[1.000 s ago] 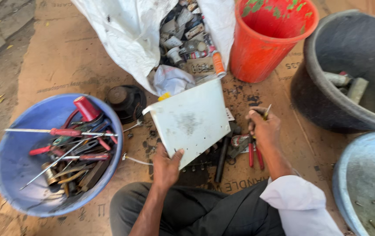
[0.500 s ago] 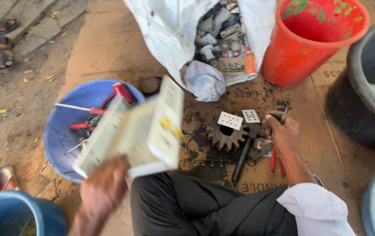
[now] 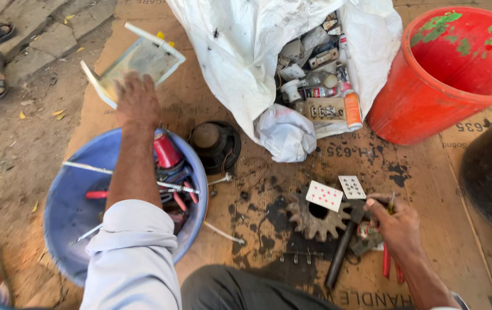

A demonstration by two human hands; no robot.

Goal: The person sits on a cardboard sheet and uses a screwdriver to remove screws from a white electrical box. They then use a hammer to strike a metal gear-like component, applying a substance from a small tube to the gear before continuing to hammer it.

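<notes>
Right, the cardboard sheet (image 3: pixel 429 172) covers the ground under everything you are working on. At the top right stands the red bucket (image 3: pixel 424 109), just beside the white sack (image 3: pixel 240 57), which lies open with a heap of small electrical scrap spilling from its mouth. Lower left sits the blue basin (image 3: pixel 74 212), holding red-handled tools and thin metal rods; your left forearm stretches across it.

Your left hand (image 3: pixel 137 103) is out past the basin's far rim, fingers laid on the near edge of the white panel (image 3: pixel 140 60) — a flat, square piece tilted up on the cardboard edge. Whether your fingers close around it or only press on it, I cannot tell from here.

Between basin and sack rests a round black speaker (image 3: pixel 217 143). In front of your knees lies the rusty gear (image 3: pixel 318 221), with two playing cards (image 3: pixel 338 192) on and beside it, and a hammer (image 3: pixel 343 244) touching its right side.

Your right hand (image 3: pixel 398 229) rests by the hammer head, fingers curled around something thin and metal — too small to identify. Red-handled pliers (image 3: pixel 386 264) lie partly under that hand.
</notes>
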